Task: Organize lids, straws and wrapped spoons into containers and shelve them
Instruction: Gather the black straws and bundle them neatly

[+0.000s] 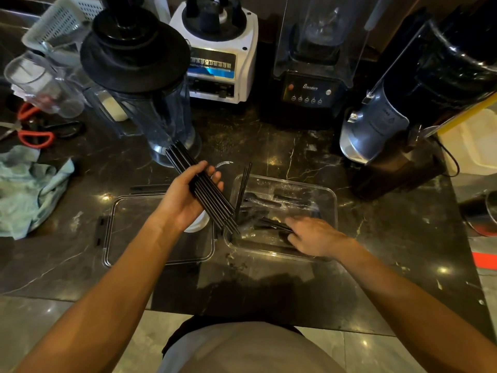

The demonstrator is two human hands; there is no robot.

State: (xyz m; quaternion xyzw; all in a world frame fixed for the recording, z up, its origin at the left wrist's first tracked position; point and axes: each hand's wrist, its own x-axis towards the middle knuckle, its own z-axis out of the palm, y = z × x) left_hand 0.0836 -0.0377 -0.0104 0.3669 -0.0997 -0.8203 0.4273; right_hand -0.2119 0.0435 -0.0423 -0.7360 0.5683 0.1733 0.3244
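My left hand [188, 196] is closed around a bundle of long black straws [185, 160], held slantwise above the counter. My right hand [313, 236] reaches into a clear rectangular container [332, 200], its fingers on a few black straws [274, 224] lying inside. Wrapped black spoons [282, 201] also lie in that container, and two straws [246, 179] lean upright against its left wall. A clear container lid [129, 227] lies flat on the counter under my left wrist. A white round lid [199, 224] shows just below my left hand.
A blender jar with a black lid [139, 76], a white blender base [217, 55], a black blender [312, 71] and a tilted machine [403, 109] line the back. Red-handled scissors [32, 133] and a green cloth [29, 189] lie at the left. The counter edge [242, 319] runs before me.
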